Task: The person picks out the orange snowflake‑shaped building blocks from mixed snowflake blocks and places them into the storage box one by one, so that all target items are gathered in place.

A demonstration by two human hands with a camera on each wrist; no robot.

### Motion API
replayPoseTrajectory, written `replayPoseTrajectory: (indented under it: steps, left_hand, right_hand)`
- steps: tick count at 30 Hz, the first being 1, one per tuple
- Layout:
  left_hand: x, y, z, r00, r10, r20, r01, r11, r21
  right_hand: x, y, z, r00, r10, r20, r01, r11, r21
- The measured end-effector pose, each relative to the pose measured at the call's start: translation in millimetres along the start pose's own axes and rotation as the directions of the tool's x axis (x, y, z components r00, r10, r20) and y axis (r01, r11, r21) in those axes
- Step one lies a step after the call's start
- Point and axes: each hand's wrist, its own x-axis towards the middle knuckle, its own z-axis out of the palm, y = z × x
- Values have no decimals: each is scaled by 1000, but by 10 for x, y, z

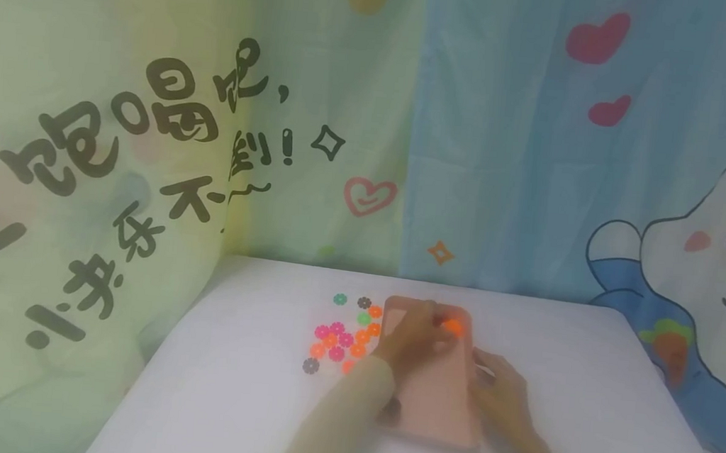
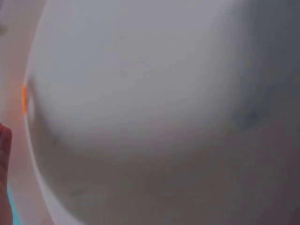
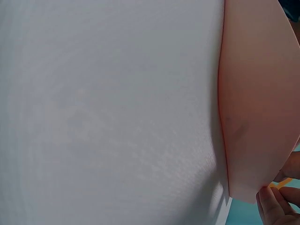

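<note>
While the left hand (image 1: 413, 335) is seemingly pinching an orange piece (image 1: 454, 327), the right hand (image 1: 506, 394) is bending beside it.
Beneath the left grip, a pink tray (image 1: 429, 402) is resting on the white table (image 1: 241, 387); left of that grip, loose flower-shaped pieces (image 1: 345, 339) are lying close by. Whether the right fingers are clamping the pale sliver (image 1: 485, 368) near them, one cannot tell. If the left fingertips are catching only an edge, the orange piece could be slipping away; a sleeve (image 1: 338, 416) brushing leftward could be scattering the others.
</note>
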Motion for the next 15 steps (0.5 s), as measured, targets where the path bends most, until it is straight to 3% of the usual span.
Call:
replayPoseTrajectory:
  steps: [1, 4, 5, 9, 10, 12, 15]
  left_hand:
    - [83, -88, 30, 996, 92, -3, -91, 993, 79]
    - [253, -290, 82, 972, 236, -3, -229, 949, 218]
    - [248, -304, 84, 971, 240, 0, -234, 949, 212]
    - [88, -238, 70, 987, 159, 14, -159, 984, 84]
    - [80, -238, 77, 985, 170, 13, -171, 982, 87]
    - [128, -283, 109, 977, 212, 18, -212, 967, 140]
    - [344, -448, 175, 938, 344, 34, -338, 895, 291]
  right_hand:
    - [1, 4, 5, 1000, 4, 0, -4, 1000, -5]
    - [3, 13, 10, 1000, 16, 4, -16, 1000, -3]
    - [3, 14, 8, 1000, 22, 5, -22, 1000, 1]
    - [-1, 6, 0, 1000, 14, 5, -15, 1000, 21]
    - [-2, 3, -2, 1000, 12, 2, -12, 1000, 23]
    - [-1, -3, -2, 1000, 1, -5, -1, 1000, 17]
    - [5, 2, 11, 1000, -15, -18, 15, 1000, 5]
